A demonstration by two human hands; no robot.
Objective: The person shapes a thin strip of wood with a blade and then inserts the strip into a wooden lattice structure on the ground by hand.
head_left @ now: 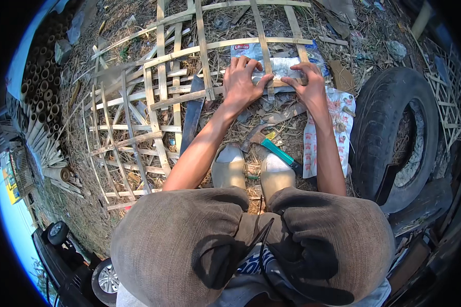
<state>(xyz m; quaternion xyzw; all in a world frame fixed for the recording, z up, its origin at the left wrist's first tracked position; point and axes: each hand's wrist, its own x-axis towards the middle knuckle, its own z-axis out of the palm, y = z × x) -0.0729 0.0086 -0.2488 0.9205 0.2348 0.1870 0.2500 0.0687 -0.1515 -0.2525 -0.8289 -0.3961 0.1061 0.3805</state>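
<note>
A lattice of split bamboo strips (pixel 205 48) lies on the ground in front of me, its near right corner between my hands. My left hand (pixel 241 84) is closed on the near bamboo cross strip (pixel 277 83), its thumb stretched toward a lengthwise strip (pixel 265 48). From the other side my right hand (pixel 308 84) grips the same cross strip, fingers curled over it and thumb pointing inward. The two thumbs sit on either side of the crossing. A hammer (pixel 277 150) with a green and black handle lies by my shoes, its head toward the left.
A flat dark strip (pixel 191 115) lies left of my left forearm. Another bamboo lattice (pixel 125 138) spreads farther left. At the right stand a worn tyre (pixel 376 128) and a printed white sheet (pixel 311 148). Bamboo poles (pixel 43 87) are stacked at the far left.
</note>
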